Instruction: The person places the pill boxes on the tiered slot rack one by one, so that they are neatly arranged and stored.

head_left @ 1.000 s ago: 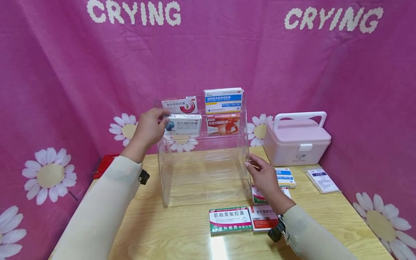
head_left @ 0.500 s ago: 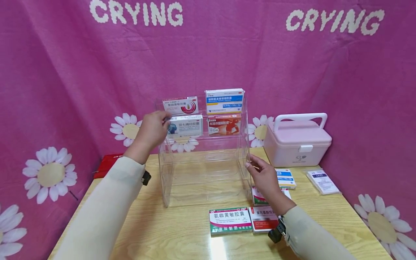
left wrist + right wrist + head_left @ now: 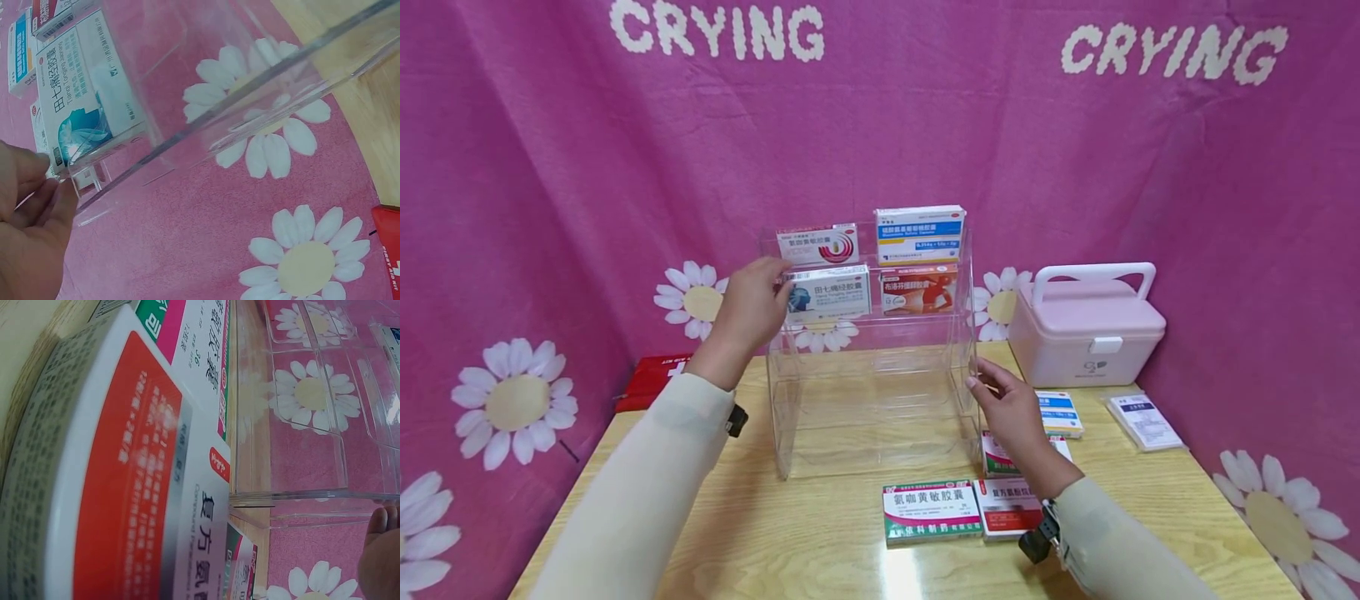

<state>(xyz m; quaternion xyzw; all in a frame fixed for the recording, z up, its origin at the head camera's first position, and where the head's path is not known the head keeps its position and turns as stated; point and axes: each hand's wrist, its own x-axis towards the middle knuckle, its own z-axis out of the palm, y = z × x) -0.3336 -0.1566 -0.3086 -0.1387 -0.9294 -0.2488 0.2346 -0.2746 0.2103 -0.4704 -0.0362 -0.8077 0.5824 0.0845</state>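
Observation:
A clear acrylic display rack (image 3: 872, 454) stands on the table, with medicine boxes in its two upper tiers. My left hand (image 3: 748, 308) pinches the left end of a white medicine box with a blue head picture (image 3: 831, 296), in the second tier. In the left wrist view, thumb and fingers meet at that box's corner (image 3: 94, 94). My right hand (image 3: 1011, 417) holds the rack's right side edge with thumb and fingers. Beside the pinched box sits a red-brown medicine box (image 3: 917, 292). Above are a white box with red rings (image 3: 816, 246) and a blue-striped box (image 3: 920, 235).
On the table by the right hand lie a green-and-white box (image 3: 932, 512), a red-and-white box (image 3: 1003, 508), another green-edged box (image 3: 996, 454) and a blue-striped box (image 3: 1060, 412). Farther right are a pink lidded case (image 3: 1086, 333) and a white packet (image 3: 1145, 421). A red first-aid pouch (image 3: 647, 387) lies left.
The white box under my left hand has shifted slightly down and tipped, showing more of its front. The right hand stays at the rack's side.

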